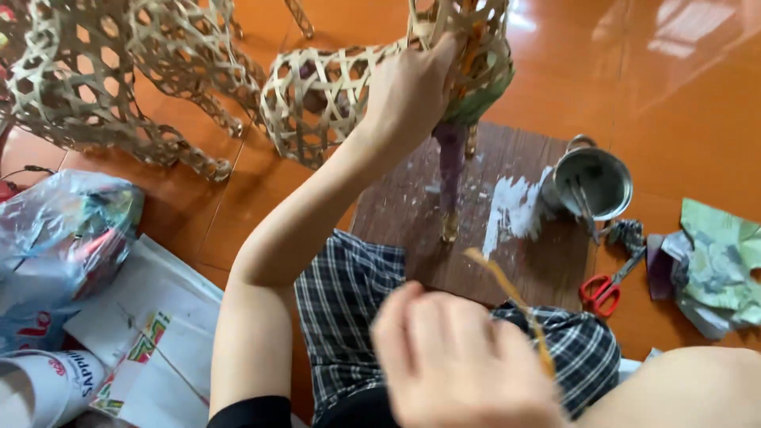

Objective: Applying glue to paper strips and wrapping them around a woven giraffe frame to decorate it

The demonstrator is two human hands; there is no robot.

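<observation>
Gripping: left hand clutches woven bamboo frame
Right hand: pinching bamboo strip
Beyond it: metal pot holding brush

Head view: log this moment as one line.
left hand: grips woven bamboo frame | right hand: holds thin strip | nearby: metal cup, red scissors

two hands are showing: a left hand and a right hand. two woven bamboo frames are lying on the floor. one metal pot, one pair of red scissors and one plastic bag are sitting nearby.
</observation>
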